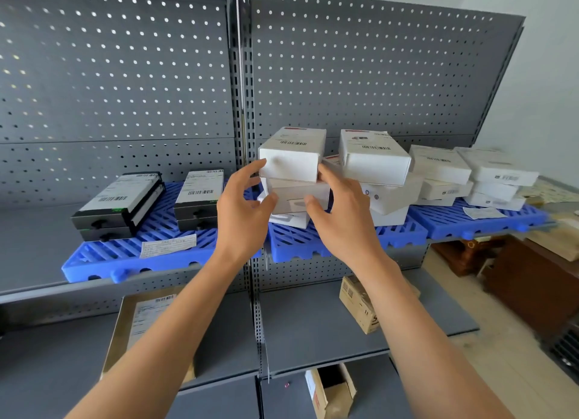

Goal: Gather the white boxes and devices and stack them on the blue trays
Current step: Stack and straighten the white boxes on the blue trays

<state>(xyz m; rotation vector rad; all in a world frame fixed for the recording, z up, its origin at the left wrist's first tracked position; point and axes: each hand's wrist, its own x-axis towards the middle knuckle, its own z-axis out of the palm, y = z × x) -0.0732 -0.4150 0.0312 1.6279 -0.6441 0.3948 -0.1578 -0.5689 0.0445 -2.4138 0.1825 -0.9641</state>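
Grey pegboard shelving (125, 74) fills my view, with blue slatted trays (103, 262) laid along the middle shelf

Black devices (119, 205) with white labels sit in two low stacks on the left tray; a loose paper slip (167, 245) lies in front of them

White boxes stand on the centre and right trays in four uneven piles. The nearest pile (294, 180) is three high, with its lower boxes skewed out of line

My left hand (241, 208) reaches the pile's left side: fingers spread and lightly curled, index tip touching the top box (289, 161), thumb against the box beneath. My right hand (338, 212) mirrors it on the right, fingertips at the top box's corner, thumb on the middle box's front. Neither hand grips anything; both are loose, bracketing the pile

Step in hand, as I judge it: squaring up this pile. Next move needs even pressure from both sides to bring the skewed boxes into line without toppling them
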